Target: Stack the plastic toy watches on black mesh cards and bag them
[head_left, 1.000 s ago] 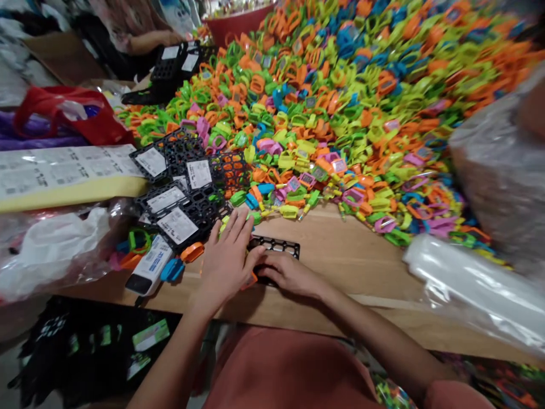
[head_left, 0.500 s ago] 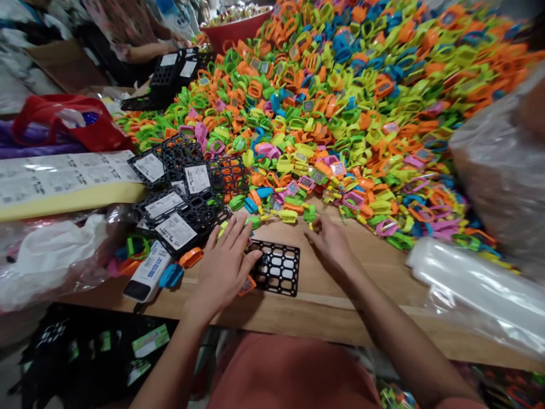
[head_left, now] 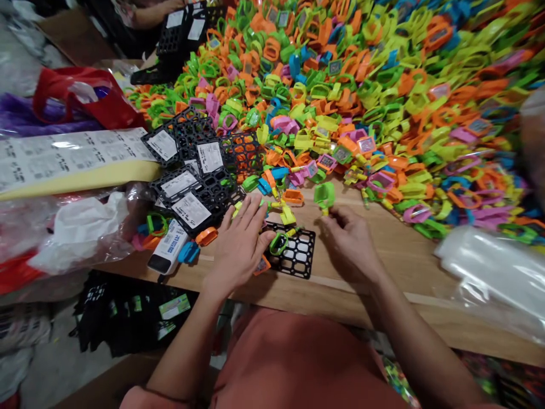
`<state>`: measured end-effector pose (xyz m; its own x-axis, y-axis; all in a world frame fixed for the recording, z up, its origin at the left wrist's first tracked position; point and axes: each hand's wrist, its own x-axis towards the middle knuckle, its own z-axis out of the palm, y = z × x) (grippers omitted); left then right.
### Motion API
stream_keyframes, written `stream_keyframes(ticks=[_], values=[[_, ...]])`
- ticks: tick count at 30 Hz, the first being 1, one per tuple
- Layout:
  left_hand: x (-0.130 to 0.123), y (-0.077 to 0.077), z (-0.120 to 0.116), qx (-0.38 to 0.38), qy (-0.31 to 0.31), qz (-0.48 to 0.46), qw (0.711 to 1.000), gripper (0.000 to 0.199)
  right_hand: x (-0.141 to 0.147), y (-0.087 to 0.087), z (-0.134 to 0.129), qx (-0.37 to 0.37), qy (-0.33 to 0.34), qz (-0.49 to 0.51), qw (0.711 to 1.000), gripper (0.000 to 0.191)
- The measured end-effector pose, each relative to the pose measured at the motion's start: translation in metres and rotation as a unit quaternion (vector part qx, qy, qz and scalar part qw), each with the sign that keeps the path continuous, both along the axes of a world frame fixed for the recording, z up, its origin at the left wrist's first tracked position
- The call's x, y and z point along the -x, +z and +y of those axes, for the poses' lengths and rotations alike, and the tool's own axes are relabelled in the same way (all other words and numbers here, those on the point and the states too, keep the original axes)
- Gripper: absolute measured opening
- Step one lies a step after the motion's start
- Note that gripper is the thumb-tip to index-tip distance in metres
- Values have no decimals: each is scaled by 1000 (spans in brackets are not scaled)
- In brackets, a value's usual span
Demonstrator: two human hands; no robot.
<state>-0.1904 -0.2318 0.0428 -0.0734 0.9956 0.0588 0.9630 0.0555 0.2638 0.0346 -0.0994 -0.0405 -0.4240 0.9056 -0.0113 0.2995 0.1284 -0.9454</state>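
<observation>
My left hand (head_left: 238,250) lies palm down, fingers stretched out, over the left side of a black plastic grid tray (head_left: 303,257). Beside its thumb, a green toy watch (head_left: 279,243) with a yellow end rests on the grid, and an orange piece (head_left: 261,265) pokes out below the hand. To the right of the tray, my right hand (head_left: 351,238) pinches another green toy watch (head_left: 325,195) by its yellow end. Whatever lies under my left palm is hidden.
A large heap of colourful toy watches (head_left: 340,91) covers the back of the wooden table (head_left: 395,267). Labelled black grids (head_left: 208,190), a white device (head_left: 168,250) and a label sheet (head_left: 76,156) are at left. Clear plastic (head_left: 489,278) lies right. Another person's arm (head_left: 151,14) shows behind.
The view has shifted downward and to the left. A green toy watch now shows on the grid by my left thumb. My right hand has raised its green toy watch beside the heap.
</observation>
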Motion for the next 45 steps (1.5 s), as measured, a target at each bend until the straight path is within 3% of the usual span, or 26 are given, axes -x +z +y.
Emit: stream_keyframes(ticks=[4, 7, 9, 14, 19, 22, 26, 32, 36, 38, 41, 45], values=[[0, 0, 1, -4, 4, -1, 1000, 66, 21, 14, -37, 80, 96, 69, 990, 26], [0, 1, 0, 3, -1, -1, 1000, 66, 39, 8, -57, 114, 215, 77, 967, 29], [0, 1, 0, 4, -5, -1, 1000, 66, 46, -2, -58, 112, 243, 78, 960, 21], [0, 2, 0, 3, -3, -7, 1000, 65, 54, -16, -44, 91, 151, 91, 980, 14], [0, 2, 1, 3, -2, -10, 1000, 65, 61, -15, -55, 91, 188, 108, 972, 10], [1, 1, 1, 2, -4, -10, 1000, 66, 63, -16, -65, 10, 186, 74, 980, 8], [0, 1, 0, 3, -5, -10, 1000, 67, 58, -19, -71, -110, 210, 27, 971, 21], [-3, 0, 2, 3, -8, 3, 1000, 69, 63, -26, -71, -189, 269, -30, 944, 35], [-4, 2, 2, 8, -4, 29, 1000, 61, 69, -14, -67, -192, 319, -115, 921, 28], [-4, 3, 0, 9, -1, 34, 999, 56, 65, -3, -64, -196, 331, -108, 917, 21], [-3, 2, -5, 7, -9, 32, 999, 54, 50, 11, -56, -236, 282, -93, 925, 13], [-1, 1, -9, -1, -12, 16, 1000, 54, 31, 12, -38, -240, 215, -205, 924, 10]])
